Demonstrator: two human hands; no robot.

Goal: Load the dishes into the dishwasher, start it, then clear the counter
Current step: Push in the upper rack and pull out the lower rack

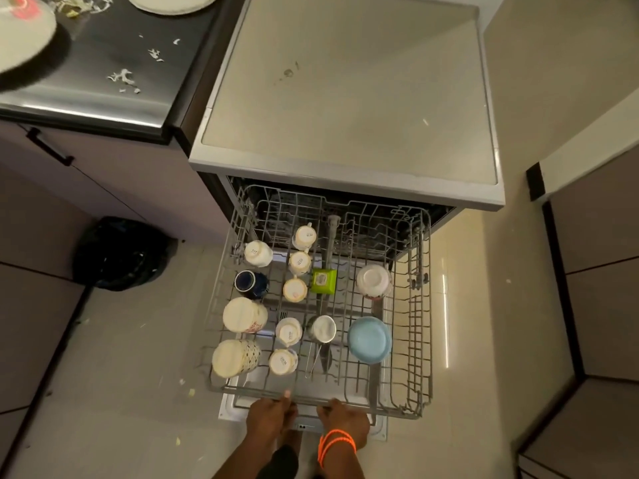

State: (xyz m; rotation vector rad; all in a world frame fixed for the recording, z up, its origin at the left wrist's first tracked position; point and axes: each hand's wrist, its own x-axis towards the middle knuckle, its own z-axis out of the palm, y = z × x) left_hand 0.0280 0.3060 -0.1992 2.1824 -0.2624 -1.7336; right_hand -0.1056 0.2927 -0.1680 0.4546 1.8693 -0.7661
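Note:
The dishwasher's grey wire upper rack is pulled out over the open door. It holds several upturned white cups, a dark blue mug, two large patterned mugs, a white bowl, a light blue bowl, a small steel pot and a green box. My left hand and my right hand, which has orange bands at the wrist, both grip the rack's front bar.
The dishwasher's beige top lies beyond the rack. To the left, a dark counter carries food scraps and two white plates. A black bin bag sits on the floor left of the rack. Cabinets stand to the right.

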